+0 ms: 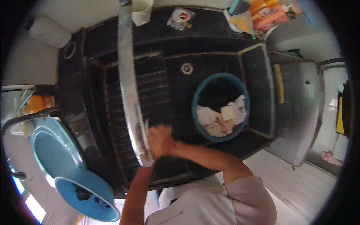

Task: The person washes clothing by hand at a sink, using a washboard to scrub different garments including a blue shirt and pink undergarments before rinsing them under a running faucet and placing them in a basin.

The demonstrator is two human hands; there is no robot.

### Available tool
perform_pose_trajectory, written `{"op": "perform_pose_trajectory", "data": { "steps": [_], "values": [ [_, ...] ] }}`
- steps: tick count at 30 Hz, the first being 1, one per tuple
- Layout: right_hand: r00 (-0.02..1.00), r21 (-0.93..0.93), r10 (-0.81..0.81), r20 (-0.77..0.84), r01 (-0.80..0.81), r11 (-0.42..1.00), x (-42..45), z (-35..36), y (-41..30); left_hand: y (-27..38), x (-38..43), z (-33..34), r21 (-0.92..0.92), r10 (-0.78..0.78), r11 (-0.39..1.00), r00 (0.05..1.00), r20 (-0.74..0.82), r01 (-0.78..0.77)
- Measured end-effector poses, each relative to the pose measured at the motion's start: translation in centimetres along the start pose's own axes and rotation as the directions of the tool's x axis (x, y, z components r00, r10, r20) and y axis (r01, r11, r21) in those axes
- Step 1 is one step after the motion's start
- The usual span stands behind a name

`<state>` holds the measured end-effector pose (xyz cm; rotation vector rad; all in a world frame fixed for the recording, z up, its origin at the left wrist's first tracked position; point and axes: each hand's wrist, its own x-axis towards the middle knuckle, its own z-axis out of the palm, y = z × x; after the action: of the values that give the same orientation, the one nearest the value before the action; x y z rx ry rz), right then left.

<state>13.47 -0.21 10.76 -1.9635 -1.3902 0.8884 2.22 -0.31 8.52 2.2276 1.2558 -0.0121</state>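
Over the ribbed washboard [112,112] of a dark laundry sink, my two hands come close together. My right hand [163,137] is blurred, fingers turned left, just beside a long pale pipe or spout [128,76] that crosses the view. Behind this pipe my left hand [156,153] is mostly hidden; its forearm rises from below. Whether either hand holds anything cannot be made out. To the right, a round blue basin [196,123] stands in the sink bowl. Crumpled light cloths [208,115] lie in it, with a pale yellow block like bar soap [227,113] on top.
A drain [187,68] lies behind the basin. Along the back ledge are a white bucket [142,14], a plastic packet [181,18] and an orange detergent pack [270,19]. Blue tubs [87,194] stand at lower left; a grey metal appliance [298,107] is at right.
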Motion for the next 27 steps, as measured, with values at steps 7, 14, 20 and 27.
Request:
{"op": "perform_pose_trajectory", "data": {
  "steps": [7, 14, 20, 27],
  "values": [
    [0.904, -0.406, -0.273, -0.329, 0.125, 0.905, 10.5, 0.1, 4.6, 1.9, 0.8, -1.8, 0.254, 0.103, 0.961, 0.994, 0.021, -0.105],
    [0.963, -0.087, -0.268, 0.036, 0.27, 0.959, 0.5, -0.3, 1.2, 1.2, 1.6, -2.6, 0.238, 0.021, 0.971, 0.997, 0.068, -0.037],
    [0.95, -0.465, -0.223, -0.219, 0.099, 0.88, 11.0, -0.8, 4.2, 1.3, 1.8, -1.9, 0.646, 0.193, 0.758, 0.977, -0.086, -0.092],
    [0.99, -0.178, 0.112, 0.084, -0.095, 0.979, 3.2, -0.4, 1.6, -0.2, 2.5, 0.8, 0.582, 0.028, 0.813, 0.998, -0.05, 0.007]
  ]
}}
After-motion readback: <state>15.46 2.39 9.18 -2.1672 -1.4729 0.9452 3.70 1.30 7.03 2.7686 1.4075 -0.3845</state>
